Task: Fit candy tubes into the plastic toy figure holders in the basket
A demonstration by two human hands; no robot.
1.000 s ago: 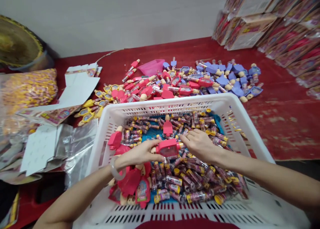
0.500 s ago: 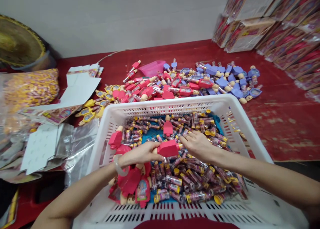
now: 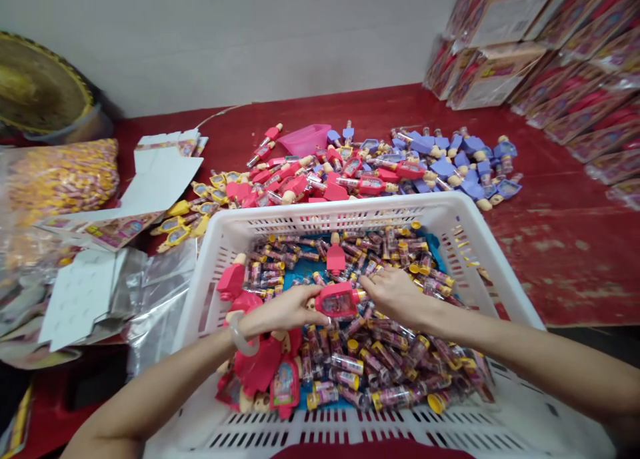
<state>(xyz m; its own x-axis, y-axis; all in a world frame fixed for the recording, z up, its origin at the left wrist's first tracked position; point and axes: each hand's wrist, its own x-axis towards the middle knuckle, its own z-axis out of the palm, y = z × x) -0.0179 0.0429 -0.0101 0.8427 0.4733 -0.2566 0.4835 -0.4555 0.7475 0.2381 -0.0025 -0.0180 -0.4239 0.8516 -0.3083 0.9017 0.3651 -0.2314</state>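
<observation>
Pink toy has turned window-up in the left hand.

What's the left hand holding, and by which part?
The left hand holds a pink toy figure by its head end, with the fingers curled around it.

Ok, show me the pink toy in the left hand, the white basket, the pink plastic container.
Pink toy point(image 3: 336, 302), head view, on its label.
White basket point(image 3: 320, 210), head view, on its far rim.
Pink plastic container point(image 3: 304, 139), head view, on its side.
</observation>
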